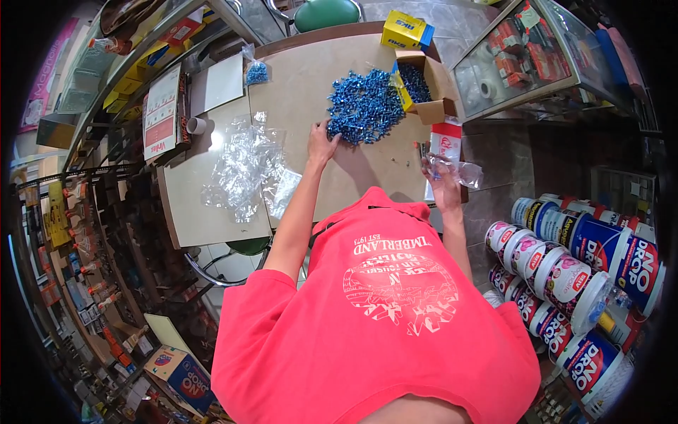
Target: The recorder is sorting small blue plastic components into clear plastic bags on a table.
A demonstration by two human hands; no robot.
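A pile of small blue metal screws or bolts point(364, 106) lies spread on the table top. At its lower left edge rests my left hand point(323, 142), its fingertips touching the nearest pieces; whether any are pinched cannot be told. My right hand point(443, 177), near the table's right edge, holds a clear plastic bag point(468, 175) with a few bluish pieces seemingly inside. An open cardboard box point(440, 79) holding more blue pieces stands right of the pile. A filled, tied clear bag of blue pieces point(257, 73) stands at the far left. Loose clear bags point(241, 164) form a heap left of my left forearm.
Behind the open box sits a yellow and blue box point(407, 31). A red and white packet point(446, 139) lies by my right hand. A white cup-like roll point(196, 125) and flat boxes point(165, 116) are at the left. Paint buckets point(569, 275) are stacked at the right, below a glass cabinet point(516, 58).
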